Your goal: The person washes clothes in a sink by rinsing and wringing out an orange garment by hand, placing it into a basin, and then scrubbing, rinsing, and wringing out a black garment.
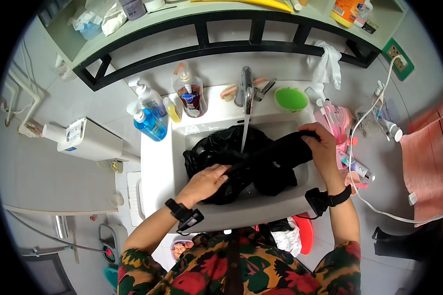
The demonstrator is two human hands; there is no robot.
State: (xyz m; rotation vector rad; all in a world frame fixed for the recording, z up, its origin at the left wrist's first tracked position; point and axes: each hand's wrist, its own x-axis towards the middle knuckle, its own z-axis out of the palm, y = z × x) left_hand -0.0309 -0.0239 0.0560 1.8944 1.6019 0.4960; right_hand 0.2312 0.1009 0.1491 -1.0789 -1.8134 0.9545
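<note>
Black cloth (280,157) is stretched between my two hands over a white sink (199,219). My left hand (205,183) is closed on the cloth at its lower left part. At the upper right, my right hand (321,145) pinches the cloth's edge between thumb and fingers. Dark wet material (216,147) lies in the basin beneath and to the left; where it parts from the held cloth is hard to tell. Water runs in a thin stream from the metal faucet (247,93) onto the black material.
Behind the sink's left side stand a blue bottle (151,127), a small yellow bottle (172,110) and a dark red soap bottle (190,96). A green dish (290,100) sits right of the faucet. A black-framed shelf (202,46) spans above. A white cable (355,182) hangs at right.
</note>
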